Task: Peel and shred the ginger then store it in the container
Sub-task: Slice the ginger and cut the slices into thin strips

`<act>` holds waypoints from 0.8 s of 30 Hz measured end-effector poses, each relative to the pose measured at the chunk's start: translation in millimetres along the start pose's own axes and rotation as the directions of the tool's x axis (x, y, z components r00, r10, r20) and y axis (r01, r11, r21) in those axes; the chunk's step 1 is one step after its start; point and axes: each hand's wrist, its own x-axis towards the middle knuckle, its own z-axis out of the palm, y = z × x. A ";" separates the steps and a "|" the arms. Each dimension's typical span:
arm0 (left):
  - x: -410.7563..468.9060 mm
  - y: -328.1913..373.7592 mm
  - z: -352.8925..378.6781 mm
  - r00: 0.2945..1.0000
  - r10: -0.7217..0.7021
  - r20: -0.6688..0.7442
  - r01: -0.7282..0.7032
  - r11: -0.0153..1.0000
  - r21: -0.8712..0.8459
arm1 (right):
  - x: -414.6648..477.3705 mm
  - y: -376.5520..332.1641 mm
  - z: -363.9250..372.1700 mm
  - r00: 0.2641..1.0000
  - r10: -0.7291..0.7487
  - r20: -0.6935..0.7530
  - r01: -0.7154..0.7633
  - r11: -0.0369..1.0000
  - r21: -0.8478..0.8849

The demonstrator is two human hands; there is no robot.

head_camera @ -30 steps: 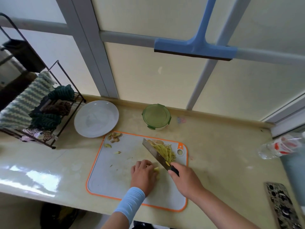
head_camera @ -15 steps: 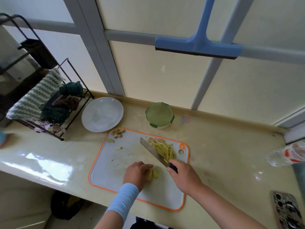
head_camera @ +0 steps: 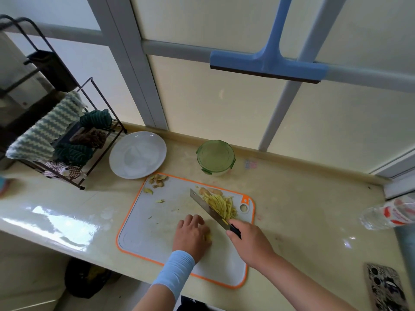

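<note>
A white cutting board with an orange rim [head_camera: 155, 223] lies on the counter. A pile of shredded ginger [head_camera: 221, 205] sits at its far right, with ginger peels [head_camera: 159, 179] at its far left corner. My right hand [head_camera: 251, 242] grips the black handle of a knife [head_camera: 210, 209], whose blade lies beside the shreds. My left hand [head_camera: 190, 234] rests curled over ginger slices [head_camera: 208, 236] on the board, mostly hiding them. A round container with a green lid [head_camera: 215, 157] stands shut behind the board.
A white plate [head_camera: 138, 154] lies left of the container. A black wire rack with cloths [head_camera: 60, 142] stands at the far left. A plastic bottle [head_camera: 390, 213] lies at the right edge, a phone [head_camera: 387, 288] near the front right. A blue squeegee [head_camera: 267, 63] hangs on the window.
My left hand opened to show ginger slices, then closed back over them. The knife stayed beside the shreds. The camera shifted slightly.
</note>
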 end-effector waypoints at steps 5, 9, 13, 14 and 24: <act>6.2 10.2 1.5 0.992 -0.096 0.083 0.097 0.995 -0.001 | 3.4 -1.4 -1.2 1.000 -0.018 -0.006 0.018 1.000 -0.013; 8.8 7.7 -7.2 0.996 -0.039 0.084 0.046 0.996 -0.075 | 6.7 -1.4 -1.9 1.000 -0.027 0.005 0.027 0.999 -0.027; 2.6 -11.1 -12.5 0.986 -0.091 -0.142 0.022 0.904 -0.427 | 9.3 -1.6 -3.6 1.000 -0.027 -0.007 0.027 0.999 -0.026; 1.7 -17.7 -17.9 0.975 -0.187 -0.122 0.086 0.819 -0.568 | 10.2 -2.0 -3.5 1.000 -0.024 -0.008 0.024 1.000 -0.020; 23.8 -30.1 -35.2 0.967 -0.023 0.254 0.129 0.902 -0.412 | 11.7 -5.0 9.6 1.000 -0.031 -0.006 0.031 1.000 0.004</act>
